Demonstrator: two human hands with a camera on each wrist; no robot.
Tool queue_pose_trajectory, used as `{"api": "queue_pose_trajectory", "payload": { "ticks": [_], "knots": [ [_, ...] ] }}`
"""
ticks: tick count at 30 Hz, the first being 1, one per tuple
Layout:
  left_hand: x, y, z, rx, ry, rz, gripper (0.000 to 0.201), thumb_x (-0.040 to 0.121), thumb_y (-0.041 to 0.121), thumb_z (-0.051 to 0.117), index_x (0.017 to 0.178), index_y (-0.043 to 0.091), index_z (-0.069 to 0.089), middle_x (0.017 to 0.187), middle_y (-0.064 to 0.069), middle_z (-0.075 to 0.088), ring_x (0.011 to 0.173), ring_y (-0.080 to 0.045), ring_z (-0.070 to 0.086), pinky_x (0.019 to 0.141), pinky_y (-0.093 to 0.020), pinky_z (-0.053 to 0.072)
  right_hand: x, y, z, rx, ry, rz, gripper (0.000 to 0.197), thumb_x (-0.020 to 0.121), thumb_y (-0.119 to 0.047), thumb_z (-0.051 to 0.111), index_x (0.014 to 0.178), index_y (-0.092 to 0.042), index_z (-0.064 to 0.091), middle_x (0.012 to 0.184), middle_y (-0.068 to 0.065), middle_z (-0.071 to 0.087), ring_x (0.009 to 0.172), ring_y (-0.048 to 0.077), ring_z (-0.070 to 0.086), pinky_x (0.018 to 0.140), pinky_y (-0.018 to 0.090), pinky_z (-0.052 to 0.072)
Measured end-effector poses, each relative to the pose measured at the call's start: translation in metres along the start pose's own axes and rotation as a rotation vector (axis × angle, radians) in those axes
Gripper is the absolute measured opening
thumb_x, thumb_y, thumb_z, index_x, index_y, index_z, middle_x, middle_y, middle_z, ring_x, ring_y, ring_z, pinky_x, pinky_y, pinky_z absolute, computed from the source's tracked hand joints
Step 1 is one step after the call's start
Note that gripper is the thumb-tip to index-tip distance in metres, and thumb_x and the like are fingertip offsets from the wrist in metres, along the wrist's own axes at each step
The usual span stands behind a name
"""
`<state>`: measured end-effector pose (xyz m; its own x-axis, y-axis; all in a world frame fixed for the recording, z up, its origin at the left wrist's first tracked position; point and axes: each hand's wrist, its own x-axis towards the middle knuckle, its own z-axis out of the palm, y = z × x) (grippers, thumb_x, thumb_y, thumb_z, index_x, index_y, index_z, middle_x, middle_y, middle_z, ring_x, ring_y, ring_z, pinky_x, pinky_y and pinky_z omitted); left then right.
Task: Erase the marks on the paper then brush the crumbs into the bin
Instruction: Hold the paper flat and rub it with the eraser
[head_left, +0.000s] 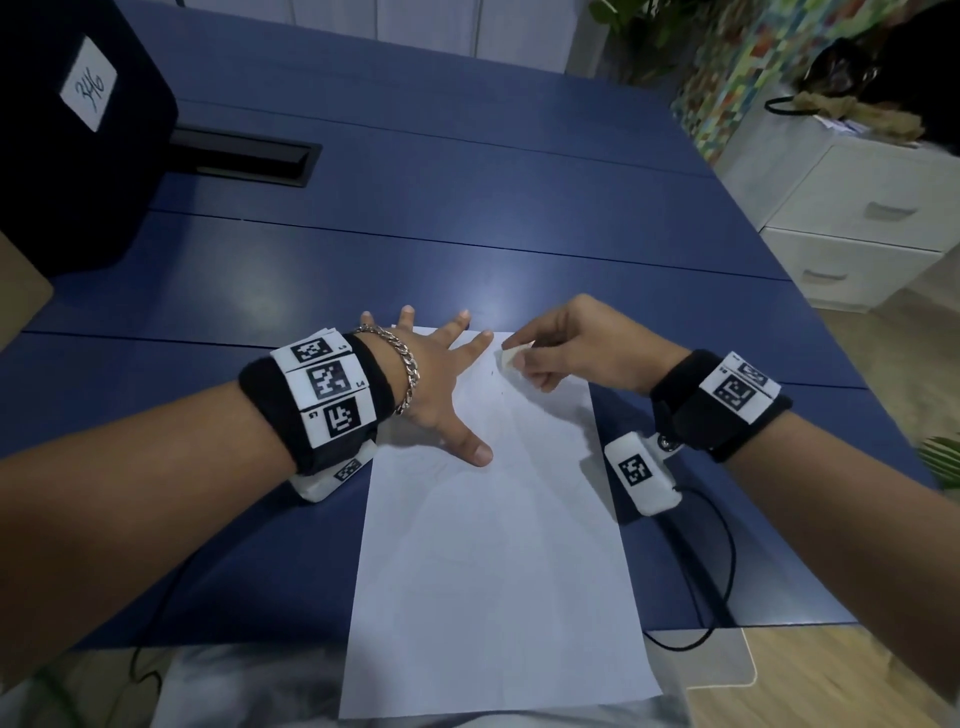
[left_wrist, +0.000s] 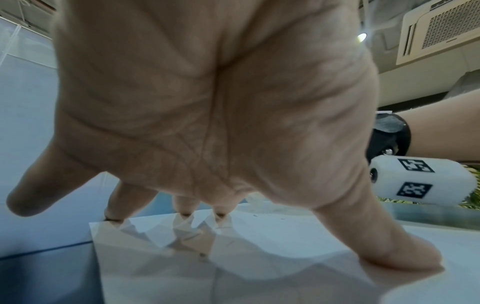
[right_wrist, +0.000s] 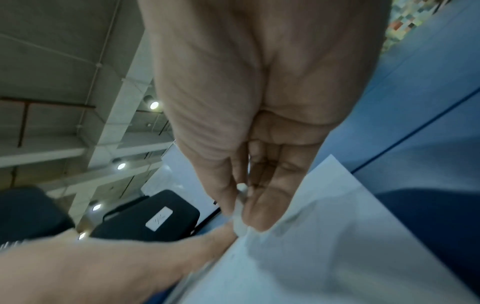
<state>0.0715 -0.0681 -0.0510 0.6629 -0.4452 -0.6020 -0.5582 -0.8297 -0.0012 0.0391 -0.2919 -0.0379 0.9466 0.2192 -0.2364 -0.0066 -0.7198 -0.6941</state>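
Note:
A white sheet of paper (head_left: 498, 545) lies on the blue table, its near end hanging over the table's front edge. My left hand (head_left: 441, 384) is spread flat on the sheet's far left part, with the thumb and fingertips (left_wrist: 405, 253) pressing it down. My right hand (head_left: 561, 353) pinches a small white eraser (head_left: 511, 358) between thumb and fingers at the sheet's far edge, just right of the left index finger. In the right wrist view the eraser (right_wrist: 240, 224) touches the paper (right_wrist: 337, 257). A few tiny dark specks (head_left: 493, 374) lie beside the eraser.
A black bin (head_left: 67, 135) with a white label stands at the table's far left corner. A black cable slot (head_left: 244, 158) is set into the table (head_left: 467, 218) behind it. White drawers (head_left: 857, 228) stand off the table's right side. Cables trail from both wrists.

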Motion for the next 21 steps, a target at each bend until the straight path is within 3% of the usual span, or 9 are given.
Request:
{"api": "queue_pose_trajectory", "payload": {
  "ticks": [3,6,10,12,15,17,19,21],
  "knots": [
    [0.0,0.0,0.0,-0.003,-0.003,-0.002,0.149,0.046,0.107,0.056,0.152,0.053,-0.032,0.163,0.023,-0.038,0.155,-0.05,-0.02,0.115,-0.082,0.002,0.001,-0.002,0.004,-0.241,0.027,-0.056,0.017,0.092,-0.032,0.079,0.108,-0.031,0.08,0.067,-0.002,0.076,0.067,0.009,0.07,0.07,0.018,0.051],
    [0.001,0.0,0.0,-0.006,-0.008,-0.004,0.15,0.045,0.107,0.056,0.152,0.053,-0.032,0.163,0.024,-0.038,0.155,-0.049,-0.021,0.116,-0.081,0.003,0.003,-0.003,0.004,-0.346,0.089,-0.121,0.016,0.093,-0.031,0.078,0.108,-0.03,0.081,0.065,-0.005,0.073,0.066,0.008,0.068,0.071,0.022,0.053],
    [0.001,0.0,0.0,-0.006,-0.007,-0.008,0.149,0.046,0.107,0.057,0.152,0.053,-0.033,0.163,0.024,-0.039,0.155,-0.049,-0.021,0.115,-0.082,0.002,0.001,-0.012,-0.006,-0.37,-0.141,-0.06,0.022,0.089,-0.026,0.078,0.109,-0.035,0.081,0.064,-0.006,0.072,0.063,0.005,0.066,0.065,0.014,0.048],
    [0.0,0.001,0.0,-0.008,-0.006,-0.007,0.149,0.046,0.106,0.057,0.152,0.053,-0.033,0.163,0.024,-0.039,0.155,-0.049,-0.021,0.115,-0.082,0.002,0.002,-0.014,-0.007,-0.374,-0.146,-0.059,0.022,0.089,-0.027,0.078,0.109,-0.035,0.081,0.063,-0.005,0.072,0.059,0.002,0.062,0.062,0.012,0.045],
    [0.001,0.0,0.0,-0.013,-0.004,-0.005,0.15,0.045,0.107,0.058,0.152,0.053,-0.033,0.163,0.024,-0.039,0.155,-0.05,-0.021,0.114,-0.083,0.001,0.007,-0.008,-0.001,-0.407,0.04,-0.105,0.023,0.09,-0.028,0.077,0.113,-0.032,0.081,0.071,-0.004,0.076,0.066,0.004,0.068,0.073,0.027,0.058],
    [0.0,0.0,-0.001,-0.011,-0.012,-0.009,0.15,0.046,0.106,0.058,0.152,0.053,-0.033,0.163,0.024,-0.039,0.155,-0.05,-0.022,0.114,-0.083,0.002,0.006,-0.008,-0.002,-0.382,0.023,-0.098,0.023,0.089,-0.028,0.078,0.112,-0.032,0.081,0.071,-0.004,0.076,0.068,0.006,0.07,0.077,0.033,0.06],
    [0.0,0.001,-0.001,-0.002,-0.013,-0.012,0.15,0.046,0.106,0.058,0.152,0.053,-0.033,0.163,0.024,-0.038,0.155,-0.05,-0.021,0.114,-0.083,0.003,0.004,-0.012,-0.006,-0.364,-0.11,-0.075,0.022,0.089,-0.027,0.078,0.11,-0.034,0.081,0.066,-0.003,0.074,0.065,0.006,0.068,0.071,0.026,0.054],
    [0.0,0.001,0.0,0.002,-0.006,-0.012,0.149,0.045,0.107,0.057,0.152,0.053,-0.033,0.163,0.024,-0.038,0.156,-0.049,-0.02,0.115,-0.082,0.003,0.005,-0.013,-0.006,-0.384,-0.121,-0.087,0.022,0.09,-0.027,0.078,0.111,-0.033,0.081,0.065,-0.003,0.073,0.061,0.004,0.064,0.066,0.019,0.048]
  ]
}}
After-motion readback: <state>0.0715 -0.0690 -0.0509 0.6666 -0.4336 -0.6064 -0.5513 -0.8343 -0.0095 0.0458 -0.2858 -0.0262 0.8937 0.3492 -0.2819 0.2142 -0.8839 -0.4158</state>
